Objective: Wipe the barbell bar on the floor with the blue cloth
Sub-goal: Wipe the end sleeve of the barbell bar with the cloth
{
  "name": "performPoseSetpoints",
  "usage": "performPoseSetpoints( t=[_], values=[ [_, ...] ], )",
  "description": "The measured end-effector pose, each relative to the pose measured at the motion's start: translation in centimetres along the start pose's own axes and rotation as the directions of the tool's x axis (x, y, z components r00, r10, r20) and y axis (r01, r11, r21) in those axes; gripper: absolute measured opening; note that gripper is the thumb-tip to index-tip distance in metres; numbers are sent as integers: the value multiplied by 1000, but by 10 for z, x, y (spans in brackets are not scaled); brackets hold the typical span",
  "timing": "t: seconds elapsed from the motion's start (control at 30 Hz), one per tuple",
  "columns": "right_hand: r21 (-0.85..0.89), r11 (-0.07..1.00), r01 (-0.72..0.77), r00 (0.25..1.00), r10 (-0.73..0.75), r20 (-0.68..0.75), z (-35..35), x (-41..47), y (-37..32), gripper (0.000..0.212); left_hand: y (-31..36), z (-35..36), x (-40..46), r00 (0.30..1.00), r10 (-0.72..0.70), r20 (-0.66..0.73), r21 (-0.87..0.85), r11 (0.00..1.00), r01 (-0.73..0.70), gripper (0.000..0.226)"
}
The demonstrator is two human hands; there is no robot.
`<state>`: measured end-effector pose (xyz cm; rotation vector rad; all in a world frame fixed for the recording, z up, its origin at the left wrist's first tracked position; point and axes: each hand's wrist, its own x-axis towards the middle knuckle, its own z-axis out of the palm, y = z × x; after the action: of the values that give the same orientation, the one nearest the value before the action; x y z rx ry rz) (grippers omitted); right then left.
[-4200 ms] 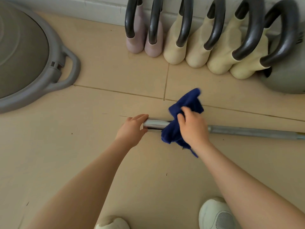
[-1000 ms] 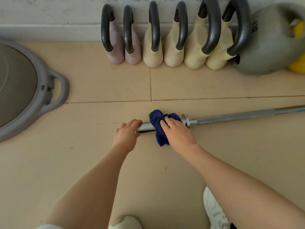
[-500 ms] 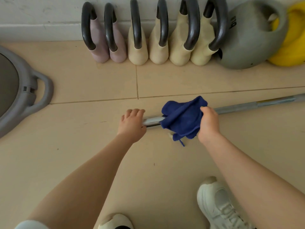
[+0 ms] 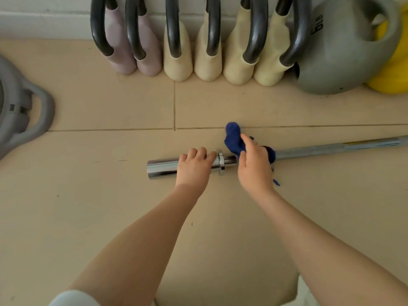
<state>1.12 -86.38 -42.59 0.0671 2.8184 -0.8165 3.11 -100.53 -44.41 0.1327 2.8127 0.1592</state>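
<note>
A chrome barbell bar [image 4: 320, 149] lies across the beige tiled floor, its thick sleeve end at the left and its thin shaft running off the right edge. My left hand [image 4: 194, 167] grips the sleeve just left of the collar. My right hand [image 4: 255, 166] holds the blue cloth [image 4: 234, 139] wrapped round the shaft just right of the collar; one end of the cloth sticks up above my fingers. The bar under the cloth is hidden.
Several kettlebells [image 4: 176, 60] with black handles stand in a row along the wall, with a large grey kettlebell [image 4: 344, 51] and a yellow one [image 4: 393, 69] at the right. A grey round base with a handle [image 4: 33, 120] sits at the left edge.
The cloth, spread open over the bar half a second ago, is now bunched round the shaft past the collar. My left hand has slid rightward along the sleeve, whose end now shows.
</note>
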Motion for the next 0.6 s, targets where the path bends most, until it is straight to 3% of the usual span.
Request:
performPoseSetpoints(
  t=[0.1, 0.23, 0.33, 0.43, 0.6],
  values=[
    [-102, 991, 88, 971, -63, 232, 20, -14, -1, 45, 0, -1, 0, 999, 10, 38, -27, 1000, -9, 34],
    [-333, 894, 300, 943, -224, 248, 28, -22, 15, 63, 0, 4, 2, 999, -40, 16, -19, 999, 40, 33],
    [-486, 795, 363, 928, -260, 268, 28, -15, 32, 68, 1, 1, 2, 998, -37, 43, -26, 999, 38, 45],
    [-551, 764, 336, 941, -244, 236, 18, -1, 44, 55, 1, 1, 3, 998, -43, 47, -20, 999, 44, 49],
    [-531, 824, 199, 978, -130, 164, 26, -4, 39, 54, 0, 2, 3, 998, -28, 56, -12, 1000, 29, 46]
  ],
)
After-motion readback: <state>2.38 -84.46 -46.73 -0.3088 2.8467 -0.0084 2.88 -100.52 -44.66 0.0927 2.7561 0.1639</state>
